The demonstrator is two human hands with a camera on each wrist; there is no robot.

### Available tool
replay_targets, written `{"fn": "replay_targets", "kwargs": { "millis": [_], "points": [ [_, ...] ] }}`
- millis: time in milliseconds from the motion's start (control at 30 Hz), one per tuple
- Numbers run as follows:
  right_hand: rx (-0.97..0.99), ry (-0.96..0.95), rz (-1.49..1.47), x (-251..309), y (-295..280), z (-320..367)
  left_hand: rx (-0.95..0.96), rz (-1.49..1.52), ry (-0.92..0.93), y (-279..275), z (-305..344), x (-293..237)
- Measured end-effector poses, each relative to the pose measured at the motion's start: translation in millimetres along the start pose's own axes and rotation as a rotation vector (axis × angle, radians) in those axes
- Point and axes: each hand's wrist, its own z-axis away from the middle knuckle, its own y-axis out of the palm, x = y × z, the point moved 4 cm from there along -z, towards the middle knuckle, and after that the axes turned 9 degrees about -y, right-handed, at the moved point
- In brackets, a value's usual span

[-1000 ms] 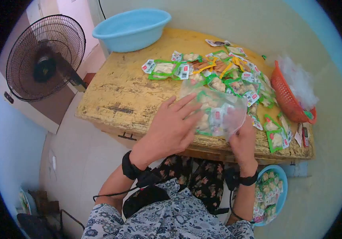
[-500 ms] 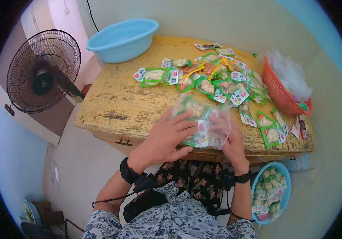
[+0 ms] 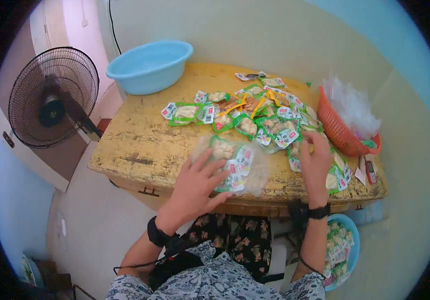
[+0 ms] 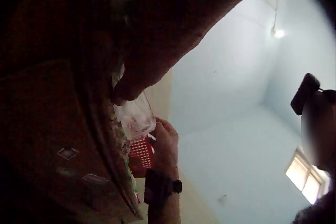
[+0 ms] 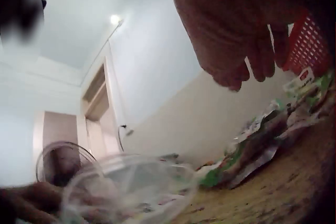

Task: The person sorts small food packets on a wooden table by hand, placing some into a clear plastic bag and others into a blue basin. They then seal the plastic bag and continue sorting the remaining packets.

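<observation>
Bag of pkts [image 3: 235, 162] at table [image 3: 140, 140] front edge, left hand [image 3: 195, 182] still flat on it, fingers spread; right hand [image 3: 316, 162] has let go, fingers relaxed on loose pkts [image 3: 255, 117]. Basin [image 3: 150, 65] back-left corner, basket [image 3: 335, 127] right edge, fan [image 3: 52, 97] beyond.

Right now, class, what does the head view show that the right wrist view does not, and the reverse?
Only the head view shows the blue basin and the filled bowl on the floor. Only the right wrist view shows the ceiling lamp. Both show the right hand above the loose packets, the clear bag, the basket and the fan.
</observation>
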Motion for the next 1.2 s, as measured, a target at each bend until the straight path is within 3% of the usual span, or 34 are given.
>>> {"fn": "replay_targets", "kwargs": {
  "millis": [33,133,233,333,433,533,633,733,833,933,1000,1200],
  "points": [
    [0.032,-0.022,0.083,-4,6,-4,-0.002,-0.017,-0.013,-2,3,0],
    [0.219,-0.322,0.242,-7,28,-12,-0.022,-0.049,-0.036,-6,9,0],
    [0.435,-0.400,0.304,6,45,-5,-0.043,-0.024,-0.043,-7,14,2],
    [0.449,-0.335,0.362,-2,58,-6,-0.049,0.002,-0.036,-7,15,2],
    [0.316,-0.330,0.219,-12,60,-9,-0.046,0.052,-0.006,-3,13,8],
    [0.302,-0.248,0.028,-6,47,-14,-0.011,0.108,0.043,1,12,14],
    [-0.028,-0.217,-0.007,7,29,-7,-0.013,0.108,0.073,-2,8,14],
    [-0.022,0.241,-0.328,4,4,12,-0.094,0.116,0.045,-5,11,13],
    [-0.076,0.330,-0.430,9,-20,35,-0.232,0.063,-0.010,-26,13,3],
    [-0.093,0.599,-0.656,6,-21,68,-0.362,0.075,-0.018,-35,12,-12],
    [-0.076,0.613,-0.761,12,-9,84,-0.418,0.160,0.011,-35,6,-25],
    [0.041,0.715,-1.004,47,7,92,-0.330,0.207,-0.075,-15,-17,-61]
  ]
}}
